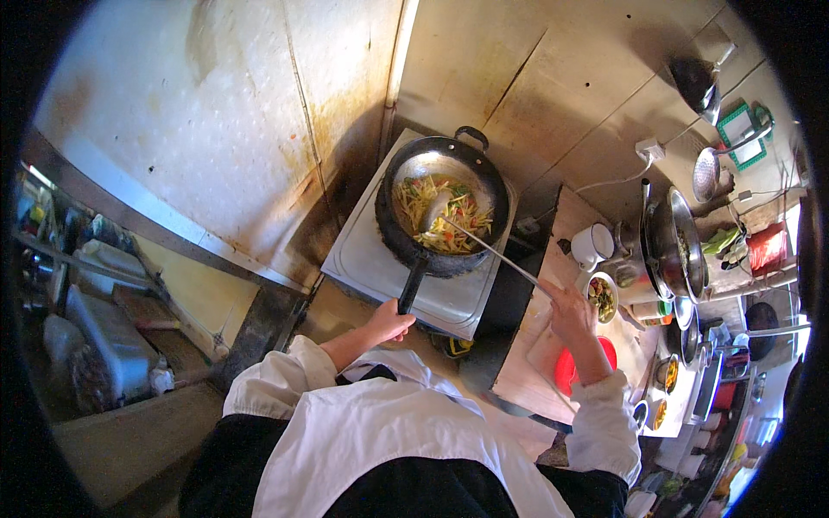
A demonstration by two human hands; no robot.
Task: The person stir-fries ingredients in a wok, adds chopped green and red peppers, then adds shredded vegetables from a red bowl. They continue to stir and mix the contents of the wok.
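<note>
A dark wok [442, 206] stands on a silver stove [363, 243], with shredded pale vegetables [461, 223] and bits of red and green in it. My left hand [391, 322] is closed around the wok's black handle [412, 285], on the side near me. To the right, my right hand [572, 309] grips the thin metal handle of a ladle [495, 251]. The ladle's bowl [435, 210] rests among the vegetables near the middle of the wok. A second, smaller loop handle [473, 136] sticks up at the wok's far rim.
Right of the stove, a wooden worktop [536, 359] holds a white enamel mug [592, 246], a bowl of chopped food [602, 296], a red plastic item [562, 369] and metal basins [683, 246]. A skimmer [706, 173] hangs on the back wall. Stained wall panels [227, 129] rise at left.
</note>
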